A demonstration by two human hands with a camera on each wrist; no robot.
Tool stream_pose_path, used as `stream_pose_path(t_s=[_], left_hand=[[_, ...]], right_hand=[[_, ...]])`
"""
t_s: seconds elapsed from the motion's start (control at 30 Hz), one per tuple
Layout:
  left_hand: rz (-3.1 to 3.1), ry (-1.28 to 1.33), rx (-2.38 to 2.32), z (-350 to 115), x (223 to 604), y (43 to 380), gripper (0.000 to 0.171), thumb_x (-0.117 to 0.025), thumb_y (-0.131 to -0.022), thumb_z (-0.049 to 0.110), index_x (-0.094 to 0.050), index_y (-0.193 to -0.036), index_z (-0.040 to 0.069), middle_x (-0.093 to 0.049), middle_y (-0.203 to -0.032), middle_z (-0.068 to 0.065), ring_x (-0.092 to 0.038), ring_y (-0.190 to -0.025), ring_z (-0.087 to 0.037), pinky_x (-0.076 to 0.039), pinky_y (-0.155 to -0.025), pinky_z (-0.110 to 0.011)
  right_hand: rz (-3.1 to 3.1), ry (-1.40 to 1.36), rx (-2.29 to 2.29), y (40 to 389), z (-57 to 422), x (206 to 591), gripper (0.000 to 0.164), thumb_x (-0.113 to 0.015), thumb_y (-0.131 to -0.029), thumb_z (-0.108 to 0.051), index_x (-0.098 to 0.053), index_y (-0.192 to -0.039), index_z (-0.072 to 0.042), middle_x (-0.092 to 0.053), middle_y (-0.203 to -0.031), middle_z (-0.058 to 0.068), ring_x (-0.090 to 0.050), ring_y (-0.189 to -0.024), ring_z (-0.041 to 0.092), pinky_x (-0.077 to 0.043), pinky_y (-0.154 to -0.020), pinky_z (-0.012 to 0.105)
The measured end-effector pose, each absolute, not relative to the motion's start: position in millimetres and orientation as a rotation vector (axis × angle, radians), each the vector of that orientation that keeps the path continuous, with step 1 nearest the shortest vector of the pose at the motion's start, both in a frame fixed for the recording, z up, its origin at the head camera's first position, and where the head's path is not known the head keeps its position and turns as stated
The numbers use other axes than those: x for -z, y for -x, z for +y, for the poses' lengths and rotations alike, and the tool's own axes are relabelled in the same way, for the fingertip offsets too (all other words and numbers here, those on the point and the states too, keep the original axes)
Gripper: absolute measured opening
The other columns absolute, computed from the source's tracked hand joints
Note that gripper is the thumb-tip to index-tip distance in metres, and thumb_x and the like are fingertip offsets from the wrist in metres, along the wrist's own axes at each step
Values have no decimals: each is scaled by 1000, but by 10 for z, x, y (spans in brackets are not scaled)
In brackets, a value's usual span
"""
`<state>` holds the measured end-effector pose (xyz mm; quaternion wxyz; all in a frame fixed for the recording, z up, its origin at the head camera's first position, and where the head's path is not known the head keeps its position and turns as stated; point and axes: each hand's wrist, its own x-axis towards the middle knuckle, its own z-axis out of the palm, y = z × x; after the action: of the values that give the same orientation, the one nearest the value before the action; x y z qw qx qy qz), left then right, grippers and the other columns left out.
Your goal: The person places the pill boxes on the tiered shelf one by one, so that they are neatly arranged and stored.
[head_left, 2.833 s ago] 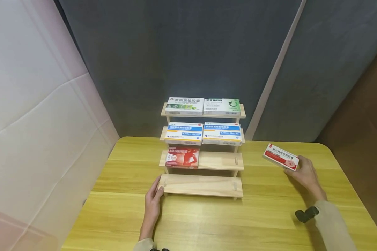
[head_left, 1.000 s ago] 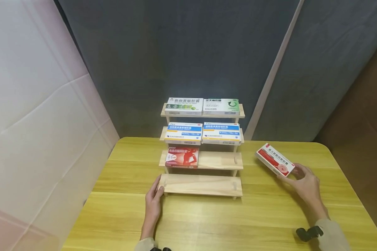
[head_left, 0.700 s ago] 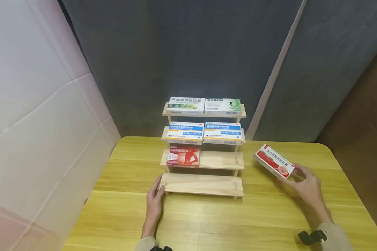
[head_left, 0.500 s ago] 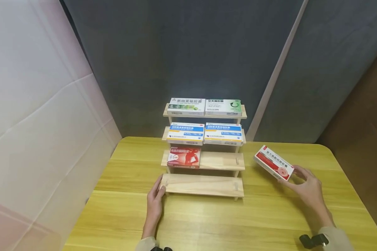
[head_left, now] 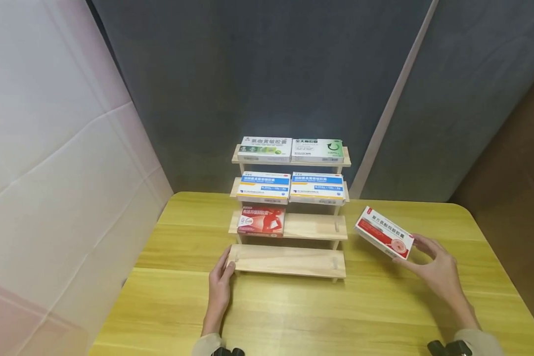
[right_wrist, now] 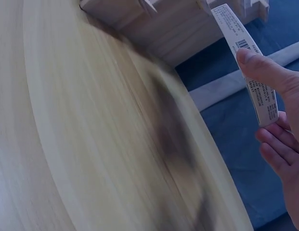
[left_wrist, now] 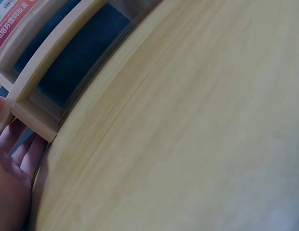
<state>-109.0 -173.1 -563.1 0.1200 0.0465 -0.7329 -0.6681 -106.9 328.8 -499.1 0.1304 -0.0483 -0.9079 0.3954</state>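
A white and red medicine box [head_left: 382, 231] is pinched at its near right end by my right hand [head_left: 441, 271], tilted, to the right of the stepped wooden rack [head_left: 289, 261]. In the right wrist view the thumb presses the printed narrow side of the box [right_wrist: 260, 94], and other fingers lie behind it. My left hand [head_left: 219, 289] grips the left end of the rack's lowest step, thumb at the front edge. The left wrist view shows fingers of the left hand [left_wrist: 14, 166] around the rack's end leg.
A red medicine box [head_left: 260, 221] lies on the left of the second step up. Two blue and white boxes [head_left: 264, 188] lie above it, then a green and white pair [head_left: 317, 150] on top. A grey curtain [head_left: 267, 69] hangs behind the wooden table [head_left: 169, 291].
My right hand has brought the white and red box leftward toward the rack, and the box has turned to a steeper slant. The left hand stays on the rack.
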Motion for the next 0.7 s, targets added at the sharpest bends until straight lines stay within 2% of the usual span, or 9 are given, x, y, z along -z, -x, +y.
stream_pose_path(t_s=[0.03, 0.13, 0.23, 0.53, 0.7], left_hand=[[-2142, -130, 1951, -1729, 5635, 1093, 43, -49, -106, 8, -48, -148, -4, -47, -152, -25, -49, -132, 0, -37, -106, -5], [-2138, -126, 1942, -1723, 5653, 1105, 43, -49, -106, 8, -48, -147, -4, -48, -151, -24, -49, -128, 4, -38, -106, -5], [-2136, -117, 1940, -1720, 5672, 1115, 43, -49, -106, 7, -48, -147, -4, -48, -151, -25, -50, -126, 7, -38, -106, -6], [-2153, -115, 1976, -1711, 5679, 1117, 44, -49, -106, 9, -47, -149, -2, -47, -153, -22, -48, -126, 10, -37, -107, -5], [-2166, -122, 1974, -1736, 5654, 1115, 45, -48, -107, 10, -46, -150, -1, -46, -154, -22, -46, -126, 13, -36, -107, -4]], right_hand=[[-2629, 136, -1158, 1061, 3275, 4985, 77, -95, -69, -29, -64, -134, -6, -68, -122, 2, -45, -100, -23, -36, -84, 2], [-2600, 119, -1222, 1045, 3227, 4954, 74, -95, -70, -26, -64, -134, -7, -62, -115, -21, -50, -102, -21, -38, -85, 1], [-2578, 103, -1282, 1028, 3175, 4914, 74, -95, -69, -24, -64, -135, -8, -57, -111, -33, -54, -103, -18, -40, -86, 0], [-2557, 54, -1315, 982, 3074, 4891, 75, -96, -67, -19, -64, -133, -6, -58, -114, -30, -56, -104, -17, -41, -89, -1], [-2564, 29, -1305, 1004, 3021, 4915, 75, -96, -67, -21, -64, -134, -8, -61, -117, -22, -56, -106, -15, -42, -91, 1]])
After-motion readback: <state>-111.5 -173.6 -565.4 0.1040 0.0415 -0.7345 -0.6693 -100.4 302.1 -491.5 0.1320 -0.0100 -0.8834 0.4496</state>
